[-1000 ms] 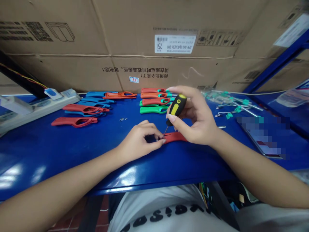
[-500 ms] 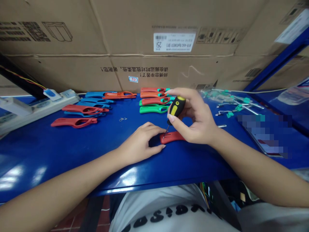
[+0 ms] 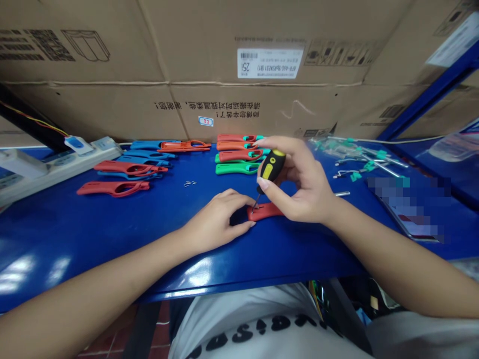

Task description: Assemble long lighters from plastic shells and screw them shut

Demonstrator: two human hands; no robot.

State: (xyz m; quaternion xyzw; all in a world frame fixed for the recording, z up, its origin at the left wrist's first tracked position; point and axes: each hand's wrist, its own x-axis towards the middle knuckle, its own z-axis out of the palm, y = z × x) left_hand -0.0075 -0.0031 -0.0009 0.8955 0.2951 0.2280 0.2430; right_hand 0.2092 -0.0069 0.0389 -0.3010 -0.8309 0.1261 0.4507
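Observation:
A red lighter lies flat on the blue tabletop near its front edge. My left hand steadies its left end between thumb and index finger. Upright but slightly tilted, a black and yellow screwdriver is gripped by my right hand. The screwdriver's tip rests on the lighter's left end, at or beside a small slot. My right hand covers the lighter's other end, though a bit of metal tube shows past the wrist. Several tiny screws lie loose beyond my left hand.
Red, blue and orange lighter shells lie at left, beside a white power strip. Assembled-looking lighters, including a green one, are stacked ahead. Metal tubes with green pieces and a phone lie at right. A cardboard box forms the back.
Both hands keep nearly the same position, with the screwdriver still on the red lighter. The whole view has shifted very slightly.

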